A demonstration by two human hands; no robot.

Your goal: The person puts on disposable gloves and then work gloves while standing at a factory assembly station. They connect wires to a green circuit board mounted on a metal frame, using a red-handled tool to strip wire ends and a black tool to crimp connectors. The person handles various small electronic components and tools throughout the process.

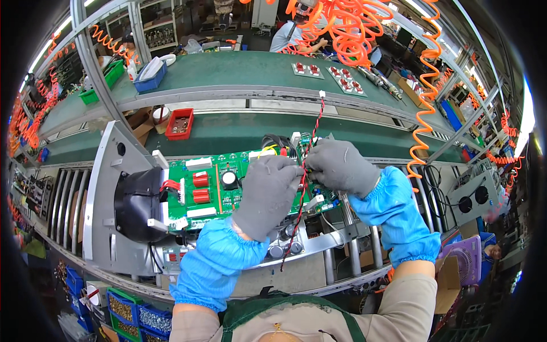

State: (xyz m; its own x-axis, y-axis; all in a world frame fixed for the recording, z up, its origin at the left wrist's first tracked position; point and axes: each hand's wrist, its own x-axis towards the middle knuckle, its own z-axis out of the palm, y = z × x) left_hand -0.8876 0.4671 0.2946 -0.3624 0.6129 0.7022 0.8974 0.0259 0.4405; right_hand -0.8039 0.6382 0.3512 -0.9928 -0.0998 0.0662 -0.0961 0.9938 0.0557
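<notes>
A twisted red-and-black cable (319, 117) with a small white connector at its upper end runs down between my gloved hands. My left hand (266, 196) is closed on the cable, its fingertips pinching it over the board. From the other side my right hand (342, 166) also pinches the cable, thumb and finger almost touching the left ones. Below both hands lies a green circuit board (223, 199) with red and white components and a round black-topped part. It sits in a grey metal chassis (102, 199), beside a black housing (138, 199). My fingers hide the exact grip point.
The chassis rests on a roller conveyor (354, 257). Beyond it, a green bench (228, 71) carries a blue bin (151, 78) and small boards with red parts. A red bin (179, 124) stands on the lower shelf. An orange coiled hose (426, 114) hangs at right. A co-worker (290, 37) sits opposite.
</notes>
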